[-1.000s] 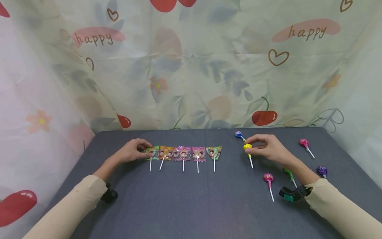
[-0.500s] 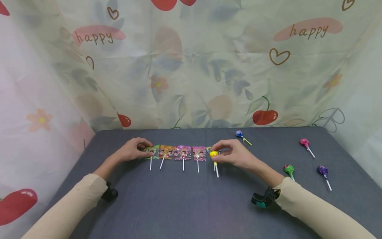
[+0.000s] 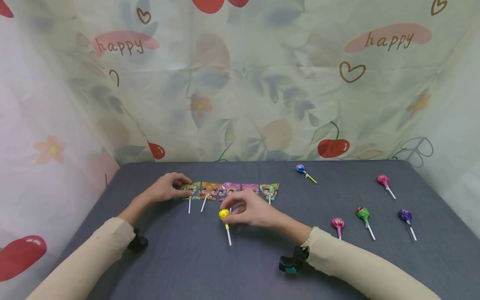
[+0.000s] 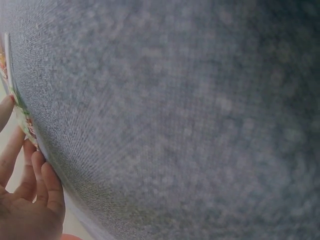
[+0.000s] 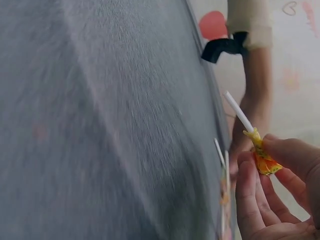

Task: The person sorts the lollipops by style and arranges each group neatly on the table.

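Observation:
My right hand pinches a yellow-wrapped round lollipop by its head, in front of a row of flat-wrapped lollipops. Its white stick points down toward the table. In the right wrist view, thumb and fingertips grip the yellow wrapper. At the row's left end, my left hand holds the edge of a green flat lollipop lying on the table. To the right lie an orange one, a pink one, another pink one partly behind my right hand, and a green one.
Right of the row lie a blue lollipop, a pink one, a green one and a purple one. Another pink lollipop is partly behind my right sleeve. A patterned curtain hangs behind the grey table.
My right hand has carried the yellow lollipop left from beside the blue one, past the row's right end, to in front of its middle. The left hand has stayed put.

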A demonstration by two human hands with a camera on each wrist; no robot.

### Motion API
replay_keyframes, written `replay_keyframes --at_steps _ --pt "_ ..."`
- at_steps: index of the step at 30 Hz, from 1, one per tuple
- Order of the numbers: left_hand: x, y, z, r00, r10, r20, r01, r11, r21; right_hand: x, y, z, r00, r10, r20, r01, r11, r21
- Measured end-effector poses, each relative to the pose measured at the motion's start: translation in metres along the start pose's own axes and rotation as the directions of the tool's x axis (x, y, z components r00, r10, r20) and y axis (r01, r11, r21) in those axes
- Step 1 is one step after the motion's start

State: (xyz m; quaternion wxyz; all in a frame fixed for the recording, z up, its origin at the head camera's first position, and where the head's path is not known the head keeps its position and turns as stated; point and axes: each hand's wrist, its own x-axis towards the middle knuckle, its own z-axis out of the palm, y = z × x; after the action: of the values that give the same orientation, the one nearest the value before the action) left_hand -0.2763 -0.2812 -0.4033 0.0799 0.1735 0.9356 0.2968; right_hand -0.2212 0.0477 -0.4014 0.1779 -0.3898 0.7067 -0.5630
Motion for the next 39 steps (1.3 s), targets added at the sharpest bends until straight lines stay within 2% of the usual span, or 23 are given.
replay_keyframes --at_steps 9,19,25,32,39 --pt "-0.001 0.004 0.0 1.0 0.008 -0.002 -0.008 1.0 -0.003 0.014 0.002 0.029 0.999 0.039 0.007 -0.039 0.999 0.038" --pt "-0.001 0.006 0.0 1.0 0.003 -0.007 -0.003 1.0 0.02 0.029 0.0 0.06 0.998 0.014 -0.056 -0.014 1.0 0.014" --pt "-0.002 0.004 0.0 1.0 0.011 -0.015 -0.01 1.0 0.021 0.039 0.003 0.073 0.996 0.028 -0.087 -0.027 1.0 0.01" --pt "-0.002 0.002 0.001 0.999 0.024 -0.023 -0.023 0.999 0.023 0.048 0.005 0.083 0.991 0.051 -0.123 -0.06 0.995 -0.074" --pt "-0.001 0.001 0.002 0.999 0.031 -0.019 -0.03 0.999 0.023 0.052 0.002 0.088 0.99 0.065 -0.122 -0.081 0.987 -0.137"
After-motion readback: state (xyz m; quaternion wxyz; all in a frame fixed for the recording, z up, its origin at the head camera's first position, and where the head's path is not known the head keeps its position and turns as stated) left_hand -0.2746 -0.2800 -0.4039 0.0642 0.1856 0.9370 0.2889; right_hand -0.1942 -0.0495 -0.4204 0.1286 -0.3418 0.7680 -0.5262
